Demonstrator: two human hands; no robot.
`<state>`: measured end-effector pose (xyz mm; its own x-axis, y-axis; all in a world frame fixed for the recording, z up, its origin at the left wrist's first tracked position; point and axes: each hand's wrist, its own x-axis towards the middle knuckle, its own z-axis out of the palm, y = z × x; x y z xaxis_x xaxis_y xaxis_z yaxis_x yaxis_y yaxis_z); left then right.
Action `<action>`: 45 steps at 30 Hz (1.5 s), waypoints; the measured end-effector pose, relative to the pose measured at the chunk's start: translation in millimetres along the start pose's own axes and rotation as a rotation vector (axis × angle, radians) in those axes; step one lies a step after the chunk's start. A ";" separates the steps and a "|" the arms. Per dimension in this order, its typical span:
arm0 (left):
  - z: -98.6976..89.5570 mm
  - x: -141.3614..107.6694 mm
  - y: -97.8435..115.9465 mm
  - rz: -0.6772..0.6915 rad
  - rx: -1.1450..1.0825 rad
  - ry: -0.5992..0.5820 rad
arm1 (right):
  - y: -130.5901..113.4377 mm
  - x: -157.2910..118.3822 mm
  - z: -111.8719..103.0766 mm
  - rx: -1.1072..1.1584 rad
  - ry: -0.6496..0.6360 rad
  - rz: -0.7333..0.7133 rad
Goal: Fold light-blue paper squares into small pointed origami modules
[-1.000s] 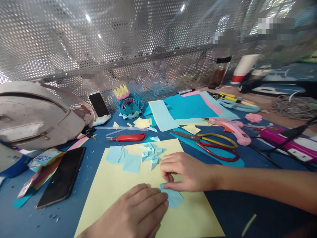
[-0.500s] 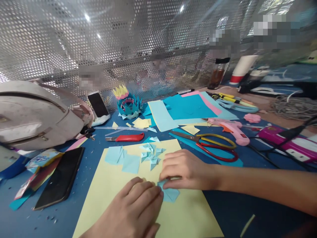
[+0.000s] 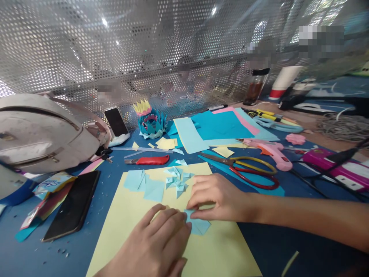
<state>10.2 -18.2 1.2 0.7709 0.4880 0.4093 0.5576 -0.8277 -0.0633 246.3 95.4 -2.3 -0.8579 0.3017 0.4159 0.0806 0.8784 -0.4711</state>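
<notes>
A small light-blue paper piece (image 3: pixel 199 226) with fold lines lies on a yellow sheet (image 3: pixel 115 238). My right hand (image 3: pixel 215 198) pinches its upper left part between thumb and fingers. From the left, my left hand (image 3: pixel 161 236) has its curled fingertips at the paper's left corner; part of the paper is hidden beneath them. Just beyond my hands is a cluster of small folded light-blue pieces (image 3: pixel 176 182). Flat light-blue squares (image 3: pixel 154 189) lie to the left of that cluster.
A red utility knife (image 3: pixel 151 159), scissors (image 3: pixel 253 169) and a pink glue gun (image 3: pixel 272 150) lie behind and to the right. A dark phone (image 3: pixel 72 207) is at left, near a backpack (image 3: pixel 40 134). A blue paper crown-like form (image 3: pixel 151 125) and paper sheets (image 3: pixel 220 125) stand farther back.
The view has shifted slightly, so the objects sit a little farther right. Both hands stay at the same paper piece, with barely any movement.
</notes>
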 end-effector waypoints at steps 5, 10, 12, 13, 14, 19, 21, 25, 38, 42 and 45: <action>-1.9 1.2 -0.3 -0.010 -0.012 -0.013 | -2.0 -0.4 -7.6 -0.288 -0.008 -0.252; -1.6 1.4 -0.3 -0.023 -0.001 -0.021 | -2.2 3.2 -11.2 -0.294 -0.027 -0.321; -1.7 1.4 -0.2 -0.021 0.008 -0.037 | -1.7 4.0 -11.7 -0.299 -0.044 -0.327; -1.9 1.4 -0.2 -0.020 0.012 -0.043 | -1.4 4.2 -11.9 -0.302 -0.051 -0.327; -2.0 1.4 -0.3 -0.019 0.015 -0.047 | -1.0 4.2 -12.0 -0.305 -0.061 -0.327; -2.9 1.6 -0.8 -0.017 -0.013 -0.049 | 3.1 4.3 -12.4 -0.313 -0.105 -0.343; -3.3 1.4 -0.9 -0.019 -0.027 -0.051 | 5.1 5.2 -12.4 -0.304 -0.119 -0.365; -4.1 0.6 -1.1 -0.029 -0.037 -0.053 | 8.4 7.8 -13.6 -0.282 -0.151 -0.400; -13.1 3.1 -0.7 0.011 0.044 -0.155 | 7.3 8.7 -16.8 -0.191 -0.166 -0.357; -14.6 3.9 -0.4 0.016 0.010 -0.195 | 9.1 6.1 -10.8 -0.178 -0.075 -0.372; -13.3 4.0 -0.1 -0.002 -0.009 -0.203 | 8.5 4.7 -7.5 -0.182 -0.051 -0.370</action>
<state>9.2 -19.9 15.0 0.8166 0.5348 0.2171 0.5571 -0.8287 -0.0541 246.7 107.0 1.5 -0.8694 -0.0614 0.4903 -0.1537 0.9766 -0.1502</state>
